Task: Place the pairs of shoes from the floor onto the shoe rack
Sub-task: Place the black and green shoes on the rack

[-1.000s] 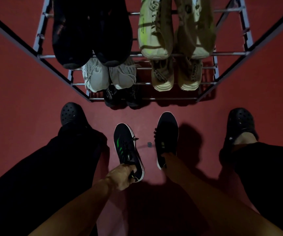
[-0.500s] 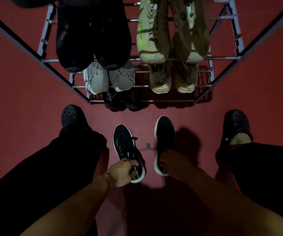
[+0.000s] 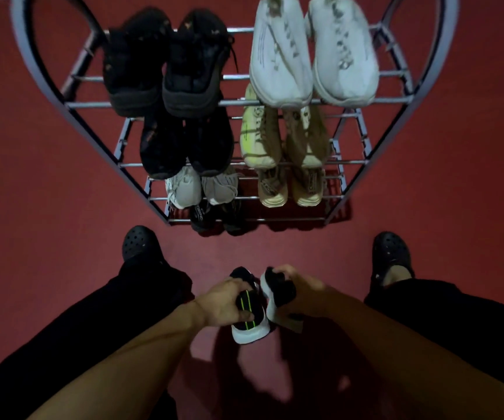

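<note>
My left hand (image 3: pixel 225 301) grips the left black sneaker (image 3: pixel 249 324), which has green stripes and a white sole, and holds it off the red floor. My right hand (image 3: pixel 302 294) grips the right black sneaker (image 3: pixel 276 291) of the same pair, also lifted. The two shoes hang close together between my legs, heels toward me. Ahead stands the metal shoe rack (image 3: pixel 275 102) with several tiers, each carrying pairs. The bottom tier's right half (image 3: pixel 290 220) shows bare bars.
On the rack sit black shoes (image 3: pixel 169 71), white sneakers (image 3: pixel 314 56), yellow-beige sneakers (image 3: pixel 284 137), pale sneakers (image 3: pixel 202 186), tan shoes (image 3: pixel 290 189) and a dark pair (image 3: pixel 214 218) at the bottom left. My feet in black clogs (image 3: pixel 138 242) (image 3: pixel 391 251) flank the rack's front.
Both hands have closed on the black sneakers and lifted them off the floor, toward me. The view has risen, showing the rack's upper tier.
</note>
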`<action>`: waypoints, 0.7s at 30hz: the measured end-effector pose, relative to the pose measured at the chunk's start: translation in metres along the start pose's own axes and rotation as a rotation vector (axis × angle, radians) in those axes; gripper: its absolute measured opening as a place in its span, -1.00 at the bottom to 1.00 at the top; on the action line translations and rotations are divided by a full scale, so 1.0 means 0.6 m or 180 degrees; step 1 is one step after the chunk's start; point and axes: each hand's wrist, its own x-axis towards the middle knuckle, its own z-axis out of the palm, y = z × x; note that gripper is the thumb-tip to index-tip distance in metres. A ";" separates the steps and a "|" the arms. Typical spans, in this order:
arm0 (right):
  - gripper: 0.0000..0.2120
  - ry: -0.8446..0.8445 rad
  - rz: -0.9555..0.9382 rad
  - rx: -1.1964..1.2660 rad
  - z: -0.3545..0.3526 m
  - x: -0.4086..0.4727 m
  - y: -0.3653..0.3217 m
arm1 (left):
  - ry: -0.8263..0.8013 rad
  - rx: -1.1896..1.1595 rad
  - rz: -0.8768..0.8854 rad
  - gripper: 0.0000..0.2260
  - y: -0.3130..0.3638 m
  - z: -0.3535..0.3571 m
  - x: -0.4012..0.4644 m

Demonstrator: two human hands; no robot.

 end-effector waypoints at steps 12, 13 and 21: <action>-0.43 -0.0332 -0.0076 -0.0549 -0.051 -0.080 -0.042 | -0.0143 -0.0264 0.0295 -0.72 0.120 -0.049 -0.035; -0.49 -0.0308 -0.0064 -0.0505 -0.052 -0.085 -0.046 | -0.0151 -0.0237 0.0322 -0.72 0.125 -0.049 -0.037; -0.59 0.0139 0.0069 -0.0162 -0.038 -0.093 -0.045 | 0.0062 -0.0862 0.0467 -0.80 0.146 -0.046 -0.040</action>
